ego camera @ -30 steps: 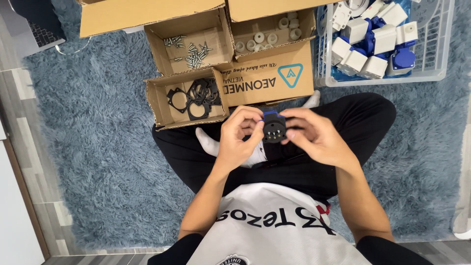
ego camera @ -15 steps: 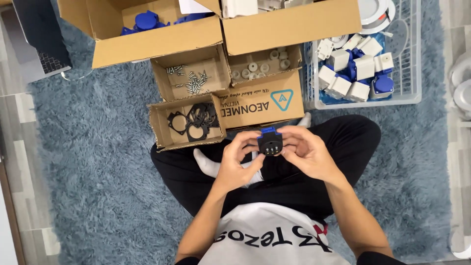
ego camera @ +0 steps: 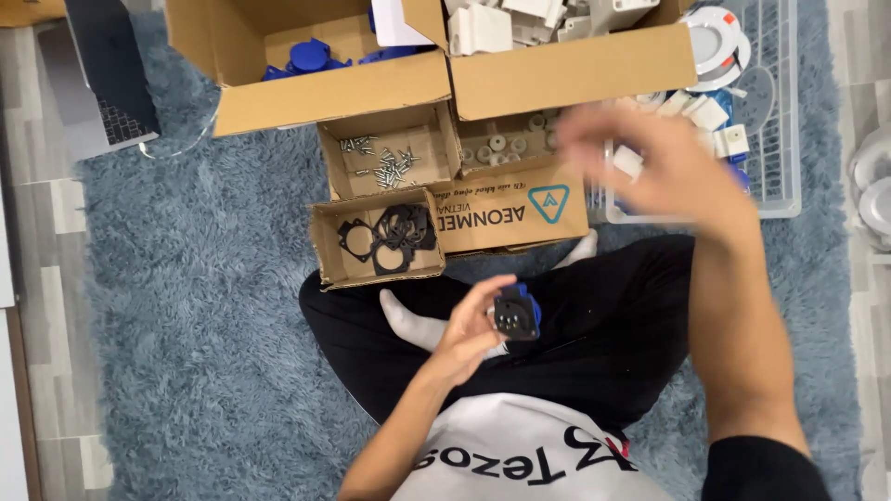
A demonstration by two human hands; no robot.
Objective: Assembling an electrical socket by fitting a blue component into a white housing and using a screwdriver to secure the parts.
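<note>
My left hand (ego camera: 469,332) holds a small black and blue socket part (ego camera: 517,314) over my lap, its black face with small holes turned up. My right hand (ego camera: 654,162) is stretched forward and blurred, with fingers spread and nothing in them, above the near edge of a white wire basket (ego camera: 784,186) holding white and blue parts. Whether it touches anything there I cannot tell.
Small cardboard boxes sit ahead of my knees: one with black gaskets (ego camera: 390,237), one with screws (ego camera: 385,167), one with small pale round pieces (ego camera: 506,144). Behind are larger boxes with blue parts (ego camera: 311,57) and white parts (ego camera: 506,23). A laptop (ego camera: 102,88) lies at the left on the blue rug.
My right hand has let go of the socket part and swung forward and right toward the wire basket. The left hand keeps the part. The view has tilted toward the boxes.
</note>
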